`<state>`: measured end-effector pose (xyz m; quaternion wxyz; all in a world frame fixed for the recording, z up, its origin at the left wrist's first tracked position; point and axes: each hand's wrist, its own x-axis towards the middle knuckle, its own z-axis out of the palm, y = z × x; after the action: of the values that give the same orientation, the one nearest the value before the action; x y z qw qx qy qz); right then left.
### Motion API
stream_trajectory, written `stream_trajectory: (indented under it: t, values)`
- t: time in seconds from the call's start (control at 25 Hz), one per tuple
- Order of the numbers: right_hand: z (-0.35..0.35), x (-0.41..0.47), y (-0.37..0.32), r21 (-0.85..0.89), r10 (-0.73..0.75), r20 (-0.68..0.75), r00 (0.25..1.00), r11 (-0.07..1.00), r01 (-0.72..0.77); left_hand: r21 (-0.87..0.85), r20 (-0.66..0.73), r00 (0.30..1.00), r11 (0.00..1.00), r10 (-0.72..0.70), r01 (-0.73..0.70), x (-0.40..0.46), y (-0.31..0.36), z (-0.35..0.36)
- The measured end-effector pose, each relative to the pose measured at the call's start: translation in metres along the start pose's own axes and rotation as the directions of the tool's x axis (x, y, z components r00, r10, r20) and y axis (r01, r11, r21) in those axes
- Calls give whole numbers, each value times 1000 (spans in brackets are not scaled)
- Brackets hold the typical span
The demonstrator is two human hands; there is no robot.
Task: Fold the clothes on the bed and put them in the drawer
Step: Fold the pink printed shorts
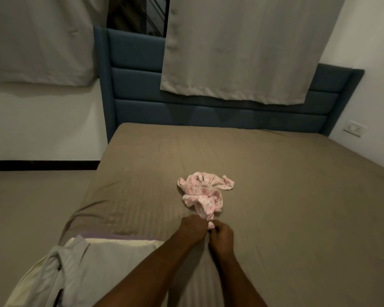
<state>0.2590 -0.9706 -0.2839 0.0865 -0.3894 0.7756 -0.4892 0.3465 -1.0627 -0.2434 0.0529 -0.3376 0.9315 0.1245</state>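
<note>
Both hands, the left hand (193,227) and right hand (222,234), are pinching the near end of a crumpled pink floral garment (203,193) lying mid-bed (297,196), apparently a child's top. It is being taken up for folding; next it needs spreading flat.

We see a dim, warm-toned room, evenly lit with no glare and only soft shadows under the curtain (242,52) on the headboard (138,89). The wide lens bends the edges, and detail looks soft and slightly grainy throughout.
</note>
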Motion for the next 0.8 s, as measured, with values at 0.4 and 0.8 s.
stream_trajectory:
  t: [0.4,0.8]
  values:
    - [-127,-205,-8,-119,56,-34,998,991,-59,-103,174,975,987,138,-121,-178,120,43]
    - [-280,-477,-7,73,224,-148,963,974,-215,-334,95,921,883,379,-329,-460,249,69]
